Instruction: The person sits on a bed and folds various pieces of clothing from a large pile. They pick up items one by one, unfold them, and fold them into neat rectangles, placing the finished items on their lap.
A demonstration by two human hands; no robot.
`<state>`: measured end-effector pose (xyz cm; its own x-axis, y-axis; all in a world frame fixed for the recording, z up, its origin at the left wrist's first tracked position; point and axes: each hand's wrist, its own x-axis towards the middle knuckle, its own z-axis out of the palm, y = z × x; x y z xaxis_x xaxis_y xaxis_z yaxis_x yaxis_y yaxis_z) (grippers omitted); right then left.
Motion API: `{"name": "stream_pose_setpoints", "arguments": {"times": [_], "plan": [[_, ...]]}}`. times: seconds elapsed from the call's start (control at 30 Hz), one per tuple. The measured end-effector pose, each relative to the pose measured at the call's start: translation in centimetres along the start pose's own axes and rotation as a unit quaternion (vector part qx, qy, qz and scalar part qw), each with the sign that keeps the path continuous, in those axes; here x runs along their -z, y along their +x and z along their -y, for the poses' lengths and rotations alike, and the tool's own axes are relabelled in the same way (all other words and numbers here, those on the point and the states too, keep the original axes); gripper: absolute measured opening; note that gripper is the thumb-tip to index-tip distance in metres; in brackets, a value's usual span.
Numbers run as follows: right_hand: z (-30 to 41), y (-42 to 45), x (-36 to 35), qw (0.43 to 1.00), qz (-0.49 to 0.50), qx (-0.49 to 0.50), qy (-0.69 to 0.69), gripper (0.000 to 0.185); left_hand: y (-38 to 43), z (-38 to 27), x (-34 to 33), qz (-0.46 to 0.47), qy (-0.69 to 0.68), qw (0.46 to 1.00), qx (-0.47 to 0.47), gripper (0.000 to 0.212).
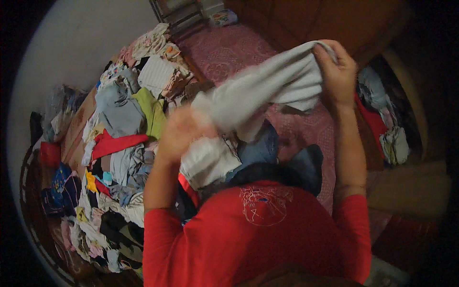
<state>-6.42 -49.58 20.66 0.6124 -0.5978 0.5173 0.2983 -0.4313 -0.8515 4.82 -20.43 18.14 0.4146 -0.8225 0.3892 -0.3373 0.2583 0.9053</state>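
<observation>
A light grey-white cloth garment (pixel 265 82) is stretched between my hands above my lap. My right hand (pixel 337 68) pinches its upper right end, and the fabric hangs in folds below the fingers. At its lower left end is my left hand (pixel 190 125), blurred, gripping the cloth; its fingers are hard to make out. Just below that hand, a white folded cloth (pixel 209 161) lies beside my thigh. My jeans (pixel 258 147) show beneath the garment.
On my left a bed is heaped with clothes, among them a grey garment (pixel 120 107), a lime-green one (pixel 152 111) and a red one (pixel 114 143). A pink patterned rug (pixel 222 53) covers the floor. More clothes (pixel 394 143) lie in an open compartment at right.
</observation>
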Motion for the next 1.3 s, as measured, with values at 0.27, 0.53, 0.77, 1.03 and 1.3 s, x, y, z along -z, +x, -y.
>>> {"name": "stream_pose_setpoints", "arguments": {"times": [0.27,0.53,0.77,1.03,1.3], "plan": [[-5.7,-0.4,0.5,0.989,0.036,-0.001,-0.142,0.021,2.1,-0.8,-1.4,-0.026,-0.231,0.955,0.183,0.035],[-4.1,-10.4,-6.9,0.912,0.344,-0.196,0.108,0.018,3.5,1.4,-6.3,-0.068,-0.261,0.943,0.195,0.031],[-4.9,-13.0,-6.3,0.907,0.298,-0.284,0.09,0.022,0.5,3.9,-13.7,0.128,0.013,0.99,0.053,0.023],[2.9,-15.9,-0.1,0.833,0.172,-0.522,0.062,0.027,1.5,1.7,-13.1,0.251,-0.078,0.95,0.169,0.025],[-13.5,-10.3,-9.4,0.92,0.234,-0.313,0.027,0.032,0.8,9.1,-6.2,-0.048,-0.234,0.934,0.265,0.031]]}}
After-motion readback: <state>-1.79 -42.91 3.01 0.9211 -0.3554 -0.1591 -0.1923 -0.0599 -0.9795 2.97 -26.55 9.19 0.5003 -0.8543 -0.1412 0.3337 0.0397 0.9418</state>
